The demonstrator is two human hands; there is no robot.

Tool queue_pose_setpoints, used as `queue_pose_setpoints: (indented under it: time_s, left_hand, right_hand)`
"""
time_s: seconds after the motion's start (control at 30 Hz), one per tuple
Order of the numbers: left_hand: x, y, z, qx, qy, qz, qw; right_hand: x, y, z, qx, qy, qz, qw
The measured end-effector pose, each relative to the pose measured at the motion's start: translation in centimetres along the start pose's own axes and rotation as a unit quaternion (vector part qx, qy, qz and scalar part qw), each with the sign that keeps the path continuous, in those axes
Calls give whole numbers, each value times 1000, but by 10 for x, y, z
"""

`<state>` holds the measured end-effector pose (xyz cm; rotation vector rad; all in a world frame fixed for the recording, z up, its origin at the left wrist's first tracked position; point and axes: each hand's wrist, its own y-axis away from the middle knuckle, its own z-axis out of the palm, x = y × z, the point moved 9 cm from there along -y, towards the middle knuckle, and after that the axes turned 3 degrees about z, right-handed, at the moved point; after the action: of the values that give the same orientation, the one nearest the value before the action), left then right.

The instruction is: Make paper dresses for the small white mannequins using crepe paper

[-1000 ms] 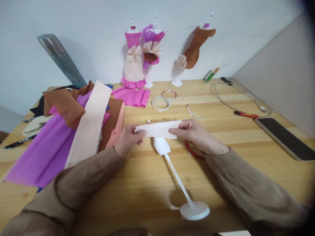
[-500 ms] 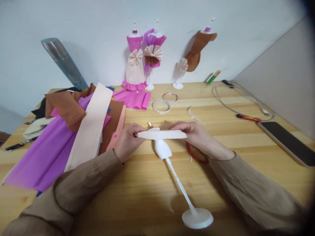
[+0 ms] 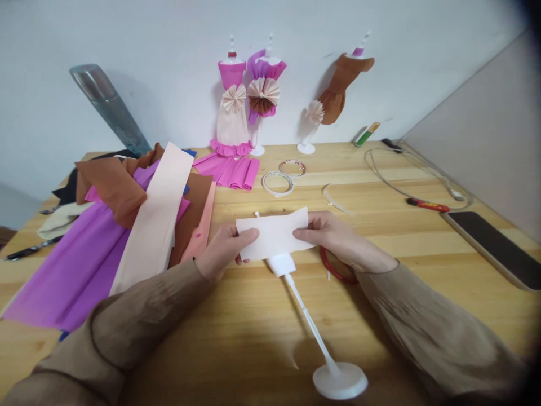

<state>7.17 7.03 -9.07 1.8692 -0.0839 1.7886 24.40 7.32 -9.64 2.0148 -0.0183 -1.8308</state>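
Between my hands a pale strip of crepe paper (image 3: 274,232) is stretched with its flat face toward me. My left hand (image 3: 220,248) pinches its left end, thumb on top. At the opposite end my right hand (image 3: 333,234) pinches it the same way. Behind and under the strip lies a small white dress-form mannequin (image 3: 282,265), its upper body mostly hidden by the paper. Its thin stand and round base (image 3: 340,379) point toward me. Beside my right wrist is a red ring-shaped object (image 3: 336,268), partly covered by that hand.
Crepe paper sheets (image 3: 76,265) and pink-handled scissors (image 3: 200,231) lie at left, near a spray can (image 3: 110,107). Dressed mannequins (image 3: 232,113) stand along the wall. Tape rolls (image 3: 278,184), a cable (image 3: 389,183), a red pen-like tool (image 3: 426,204) and a phone (image 3: 492,245) are farther right.
The paper strip has tilted from nearly edge-on to showing its broad face. Both hands have turned with it, thumbs now over the front. The mannequin stays in place.
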Motion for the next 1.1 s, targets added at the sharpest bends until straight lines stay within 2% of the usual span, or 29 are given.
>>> queue_pose_setpoints:
  time_s: [0.1,0.2,0.3,0.43,0.63,0.8,0.93,1.1]
  left_hand:
    - [-7,-3,1,7,13,-12,1000]
    - [-11,-5,0,23,10,-27,999]
    - [-11,-7,2,14,11,-28,999]
    - [-10,-8,0,20,7,-29,999]
    - [-8,-9,-2,42,4,-31,999]
    - [-8,-9,0,37,3,-38,999]
    - [-8,-9,0,34,-20,-45,998]
    - [-10,-9,0,55,-70,-58,994]
  right_hand:
    - [4,0,5,-11,-13,15,1000]
    - [8,-2,7,7,-23,18,1000]
    - [10,-3,6,26,-28,17,999]
    - [14,-5,6,16,-38,21,999]
    - [16,-11,-4,53,27,-6,998]
    - [12,-12,6,30,37,-13,999]
    - [1,-11,14,13,37,-50,998]
    - [-2,-11,16,16,66,-58,996]
